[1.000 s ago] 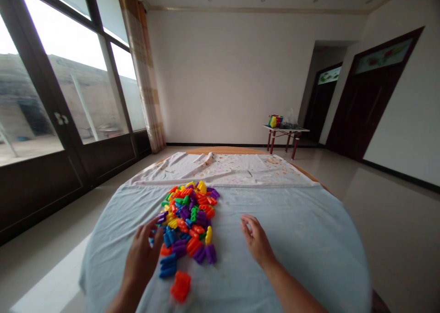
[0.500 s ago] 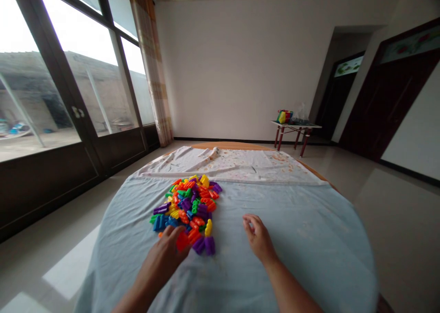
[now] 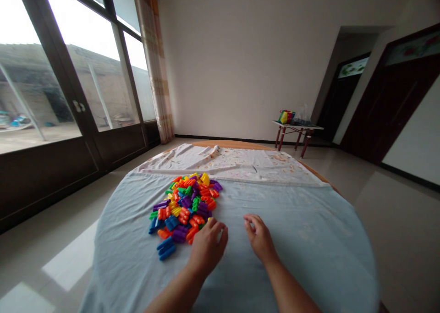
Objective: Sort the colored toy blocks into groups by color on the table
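Plastic blocks [image 3: 186, 202]: lying heaped on blue cloth [image 3: 292, 244], apparently leaving most work undone. Left hand [image 3: 208, 245]: curving fingers at their right edge, hiding any grip. Right hand [image 3: 260, 237]: showing empty, bent fingers, parted thumb.

Left of a plain pale wall [image 3: 247, 65] stand dark-framed windows [image 3: 92, 65], the glossy floor [image 3: 79, 212] (brightly lit in patches) below.

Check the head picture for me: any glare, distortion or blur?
Head view, left: sky blown white through the dark-framed glass doors, sunlight bright on the glossy pale floor; head view, right: dark-red wooden door leaning, likely lens distortion; head view, centre: colourful plastic blocks reasonably sharp.
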Motion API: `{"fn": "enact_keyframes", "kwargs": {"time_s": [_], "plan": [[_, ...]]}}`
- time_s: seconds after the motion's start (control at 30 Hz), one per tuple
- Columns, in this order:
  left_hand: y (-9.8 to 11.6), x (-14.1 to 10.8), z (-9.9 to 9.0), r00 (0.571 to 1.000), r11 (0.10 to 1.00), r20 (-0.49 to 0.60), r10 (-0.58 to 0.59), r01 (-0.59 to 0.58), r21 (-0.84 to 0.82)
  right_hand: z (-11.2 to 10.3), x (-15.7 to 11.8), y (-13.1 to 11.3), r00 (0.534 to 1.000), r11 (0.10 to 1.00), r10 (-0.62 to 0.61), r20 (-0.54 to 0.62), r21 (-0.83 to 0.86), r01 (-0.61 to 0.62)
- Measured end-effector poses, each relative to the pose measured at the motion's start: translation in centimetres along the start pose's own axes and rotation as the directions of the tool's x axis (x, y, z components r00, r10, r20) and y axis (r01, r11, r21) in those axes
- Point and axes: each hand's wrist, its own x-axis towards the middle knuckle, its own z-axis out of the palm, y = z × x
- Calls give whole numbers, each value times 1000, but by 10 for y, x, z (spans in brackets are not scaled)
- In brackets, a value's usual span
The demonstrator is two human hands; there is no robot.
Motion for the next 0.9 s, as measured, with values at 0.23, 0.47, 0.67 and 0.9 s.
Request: {"fn": "enact_keyframes", "kwargs": {"time_s": [0.23, 0.47, 0.67, 0.9], "plan": [[-7, -7, 21, 995, 993, 37, 89, -91, 71, -5, -1, -6, 998, 998, -36, 50, -43, 38], [6, -20, 22, 953, 949, 63, 298, -302, 86, -5, 0, -7, 997, 997, -41, 71, -56, 45], [16, -20, 27, 910, 943, 267, 316, -333, 20, -6, 0, -5, 996, 999, -1, 86, -54, 6], [7, -6, 15, 969, 995, 230, -90, 78, 63, -11, 3, -12, 994, 998, 22, 104, -59, -16]]}}
